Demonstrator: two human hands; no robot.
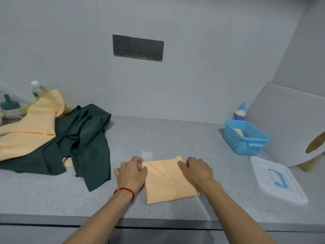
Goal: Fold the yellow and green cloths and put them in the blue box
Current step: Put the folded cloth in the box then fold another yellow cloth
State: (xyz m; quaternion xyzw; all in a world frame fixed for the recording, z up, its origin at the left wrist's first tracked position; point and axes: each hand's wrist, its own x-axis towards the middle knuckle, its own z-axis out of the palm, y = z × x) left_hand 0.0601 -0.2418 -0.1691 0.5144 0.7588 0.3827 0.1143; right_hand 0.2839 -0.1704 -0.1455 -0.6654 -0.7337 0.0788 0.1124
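A folded yellow cloth (167, 182) lies flat on the grey counter in front of me. My left hand (131, 173) grips its far left corner with curled fingers. My right hand (195, 170) grips its far right edge the same way. At the left, a loose yellow cloth (29, 127) is heaped over crumpled dark green cloths (82, 138). The blue box (245, 137) stands open at the right with a piece of yellow cloth (239, 132) inside it.
The box's clear lid (277, 178) with a blue handle lies near the right front. A small bottle (240, 111) stands behind the box. Bottles and a jar (10, 106) stand at the far left. A white appliance (290, 125) fills the right corner. The counter edge (158, 224) runs close to me.
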